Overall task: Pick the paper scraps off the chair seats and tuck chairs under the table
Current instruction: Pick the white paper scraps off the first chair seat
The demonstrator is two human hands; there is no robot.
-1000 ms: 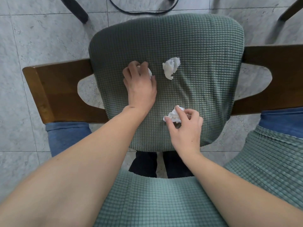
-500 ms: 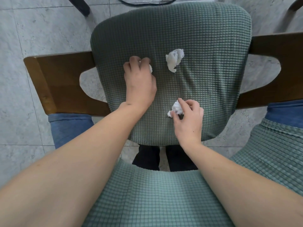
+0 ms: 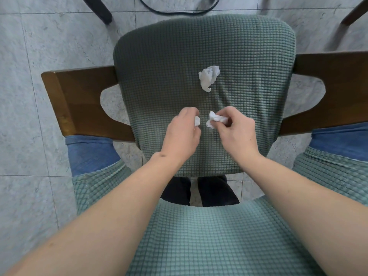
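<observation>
A chair with a green waffle-knit seat cover (image 3: 163, 56) stands below me. One crumpled white paper scrap (image 3: 208, 77) lies on the seat, right of its middle. My left hand (image 3: 182, 134) hovers over the near part of the seat with its fingers curled round a small white scrap (image 3: 197, 120). Close beside it, my right hand (image 3: 237, 129) pinches another crumpled scrap (image 3: 213, 120) between thumb and fingers. The two hands nearly touch.
Brown wooden armrests (image 3: 79, 100) flank the seat on both sides. The green-covered chair back (image 3: 199, 236) lies nearest me, under my forearms. The floor is grey marble tile (image 3: 39, 46). A black cable (image 3: 179, 11) and dark furniture legs (image 3: 99, 8) lie beyond the seat.
My left hand lifted its scrap off the far left of the seat and drew back toward me. My right hand raised its scrap, and the hands came together.
</observation>
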